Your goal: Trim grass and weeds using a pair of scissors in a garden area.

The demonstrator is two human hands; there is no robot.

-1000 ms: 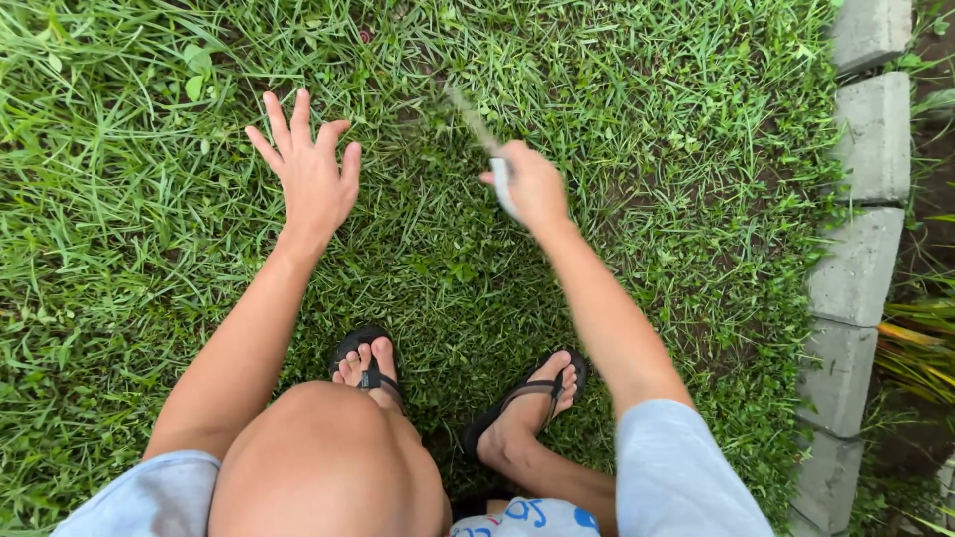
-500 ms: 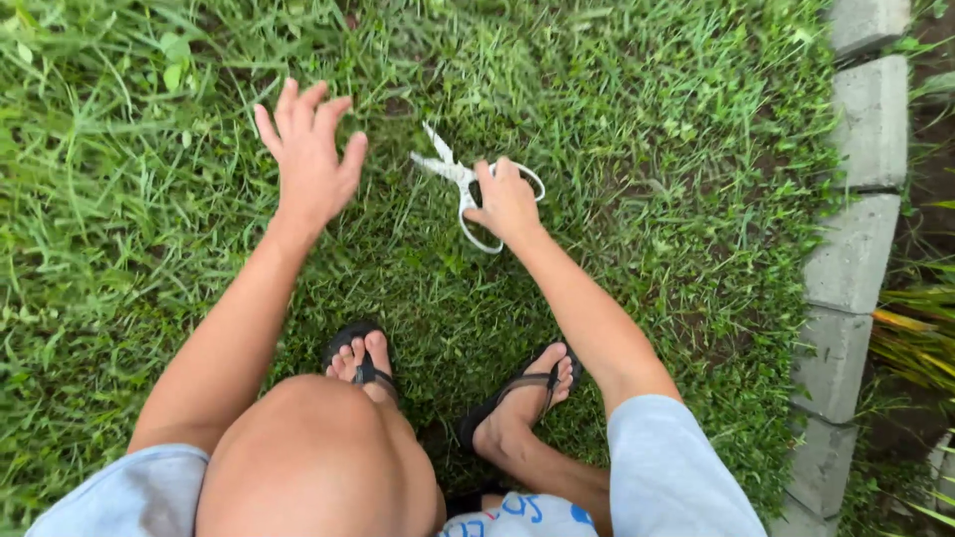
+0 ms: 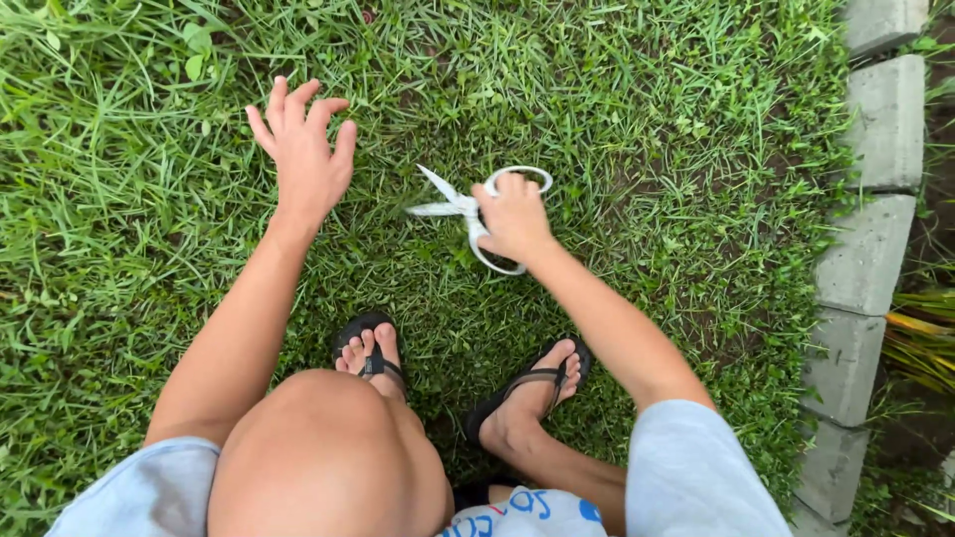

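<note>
My right hand (image 3: 514, 221) grips the scissors (image 3: 468, 212), blades apart, low in the grass (image 3: 647, 129), while my left hand (image 3: 303, 159) hovers spread, safest kept left of them.

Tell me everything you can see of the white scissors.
The white scissors with large looped handles look like pale plastic or painted metal throughout. The two pointed blades are spread open in a V and point left, toward the open left hand, which does not touch them. One oval handle loop shows above the right hand, the other curves out below it. The right hand's fingers pass through the loops and grip them. The scissors are held low over the green grass; whether the blades touch it cannot be told.
</note>
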